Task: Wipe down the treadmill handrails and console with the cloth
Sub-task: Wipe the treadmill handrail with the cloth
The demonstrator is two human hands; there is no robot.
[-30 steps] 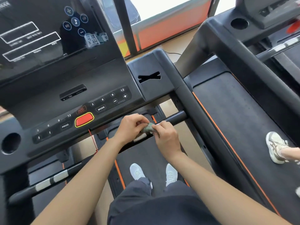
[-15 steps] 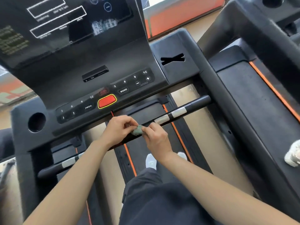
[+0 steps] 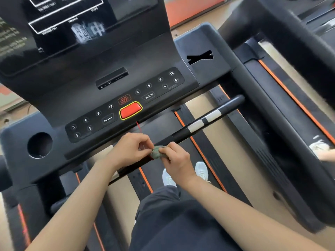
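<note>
A small grey-green cloth [image 3: 157,153], bunched into a wad, sits between a person's 2 hands just below the lower edge of a black treadmill console [image 3: 87,95]. The left hand [image 3: 130,151] pinches the wad's left side between thumb and fingertips. The right hand [image 3: 176,160] has its fingers curled round the right side. The hands hold it over the black front handrail [image 3: 183,132], though contact between cloth and bar cannot be made out.

White lettering on the keypad reads "PROG" [image 3: 107,119] and "MODE" [image 3: 149,96]. Each sits beside a row of keys numbered 3, 6, 9 and 12. Arrow keys lie at the left end, and minus and plus keys at the right. Faint red letters above the yellow-rimmed red button [image 3: 130,110] appear to read "STOP START". The writing on the dark display [image 3: 72,19] is too blurred to read.

A thin red cord [image 3: 139,126] drops from under the red button toward the hands. A slot with ports [image 3: 112,77] sits above the keypad, and a round cup holder [image 3: 39,144] is on the console's left wing. The right wing carries a black X-shaped mark [image 3: 200,57]. To the right of the hands, the handrail carries 2 silver sensor plates [image 3: 195,125]. Below are the person's dark trousers [image 3: 174,223] and white shoes [image 3: 201,169]. At right, a neighbouring treadmill's frame [image 3: 282,33] crosses the view, with another person's pale shoe [image 3: 319,146] beyond it.
</note>
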